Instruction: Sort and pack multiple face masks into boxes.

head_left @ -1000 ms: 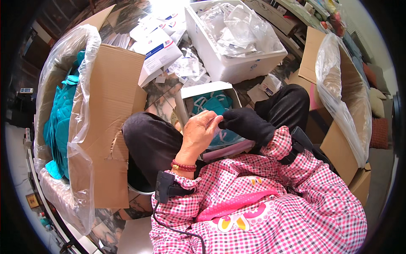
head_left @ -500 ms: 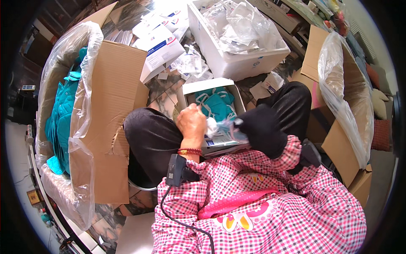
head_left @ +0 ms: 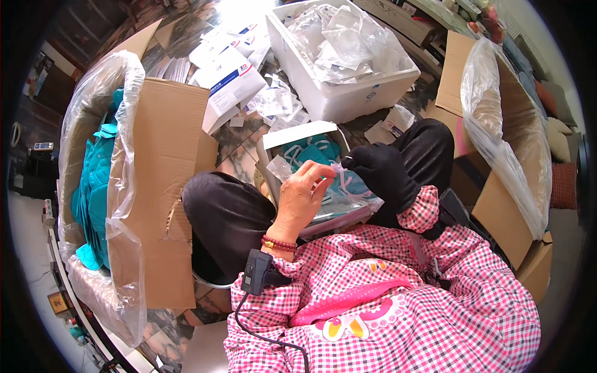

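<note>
Bare left hand (head_left: 303,189), fingers half curled, at the edge of a clear plastic pouch (head_left: 356,188) over the small white box (head_left: 301,133); whether it grips cannot be told. Right hand (head_left: 384,173), black-gloved, pinches the pouch's upper edge, likewise above the small white box. Teal masks (head_left: 314,149) lie inside that box. Beyond it stands a foam crate (head_left: 354,99); to its left, a cardboard carton (head_left: 163,186).

Strong light glares white off the floor (head_left: 241,9) far beyond the left fingers (head_left: 316,170); just right of them, the black glove (head_left: 387,177) loses detail. Well out either side, lines curve into darkness.
</note>
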### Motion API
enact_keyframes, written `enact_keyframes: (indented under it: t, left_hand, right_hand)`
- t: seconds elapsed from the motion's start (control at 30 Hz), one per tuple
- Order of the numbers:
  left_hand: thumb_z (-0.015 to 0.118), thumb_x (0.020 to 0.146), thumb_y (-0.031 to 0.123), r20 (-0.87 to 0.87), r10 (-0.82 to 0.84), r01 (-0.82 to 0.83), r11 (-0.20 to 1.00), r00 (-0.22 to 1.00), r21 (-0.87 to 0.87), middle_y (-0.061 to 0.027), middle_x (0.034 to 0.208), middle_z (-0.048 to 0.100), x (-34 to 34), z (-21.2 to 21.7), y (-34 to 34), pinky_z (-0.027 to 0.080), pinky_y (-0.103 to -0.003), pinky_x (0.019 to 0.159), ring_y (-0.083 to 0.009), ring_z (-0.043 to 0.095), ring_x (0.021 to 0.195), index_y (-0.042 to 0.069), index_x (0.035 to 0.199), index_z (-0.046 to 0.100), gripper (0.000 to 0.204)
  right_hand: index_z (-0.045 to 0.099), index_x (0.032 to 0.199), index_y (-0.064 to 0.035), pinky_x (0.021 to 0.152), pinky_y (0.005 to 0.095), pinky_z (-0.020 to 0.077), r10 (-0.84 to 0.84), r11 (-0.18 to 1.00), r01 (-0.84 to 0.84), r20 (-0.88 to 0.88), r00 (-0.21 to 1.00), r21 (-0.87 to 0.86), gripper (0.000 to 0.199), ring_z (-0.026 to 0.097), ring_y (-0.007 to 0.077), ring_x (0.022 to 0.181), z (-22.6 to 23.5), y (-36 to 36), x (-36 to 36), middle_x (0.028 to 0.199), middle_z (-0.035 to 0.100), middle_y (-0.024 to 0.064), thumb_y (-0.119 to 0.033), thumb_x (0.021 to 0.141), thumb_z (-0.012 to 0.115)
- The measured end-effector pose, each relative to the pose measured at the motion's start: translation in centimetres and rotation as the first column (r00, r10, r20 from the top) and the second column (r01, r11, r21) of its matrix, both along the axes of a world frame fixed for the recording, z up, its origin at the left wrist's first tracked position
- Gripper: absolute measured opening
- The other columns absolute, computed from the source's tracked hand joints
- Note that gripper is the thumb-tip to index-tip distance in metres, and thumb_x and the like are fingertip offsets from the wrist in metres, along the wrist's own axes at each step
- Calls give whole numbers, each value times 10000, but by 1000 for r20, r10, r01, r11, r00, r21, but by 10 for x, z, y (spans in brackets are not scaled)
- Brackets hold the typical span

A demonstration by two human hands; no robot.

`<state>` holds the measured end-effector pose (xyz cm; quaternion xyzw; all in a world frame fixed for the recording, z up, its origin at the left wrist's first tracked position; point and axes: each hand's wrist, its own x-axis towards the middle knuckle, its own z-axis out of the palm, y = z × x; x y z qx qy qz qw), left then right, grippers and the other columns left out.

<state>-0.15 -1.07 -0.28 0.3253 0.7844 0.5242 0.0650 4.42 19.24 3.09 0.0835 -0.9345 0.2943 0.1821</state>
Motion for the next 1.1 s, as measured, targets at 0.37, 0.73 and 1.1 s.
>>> enact_keyframes:
  t: [0.37,0.73,1.1]
  left_hand:
    - [691,883,26,233,68,-96,989,970,111,-59,831,678,-3,2,0,535,-266,622,-143,701,690,26,975,583,143]
    - [719,879,111,283,-58,19,990,957,140,-102,1152,565,-5,-20,1,504,-252,698,-124,615,763,-28,1024,665,208]
    - [868,655,116,236,163,-168,986,958,3,-114,941,634,-5,-22,2,496,-352,761,-295,632,845,10,901,641,351]
  right_hand:
    - [726,889,-129,617,408,499,-45,998,43,76,996,35,145,652,332,720,0,-4,-11,808,682,117,-264,839,712]
    - [730,920,-105,636,366,509,-56,995,51,67,996,80,115,674,290,745,-9,-8,-19,827,693,100,-168,825,712]
    - [711,975,-39,731,370,535,60,994,-89,384,922,59,287,692,322,810,7,14,-20,885,697,186,-248,789,779]
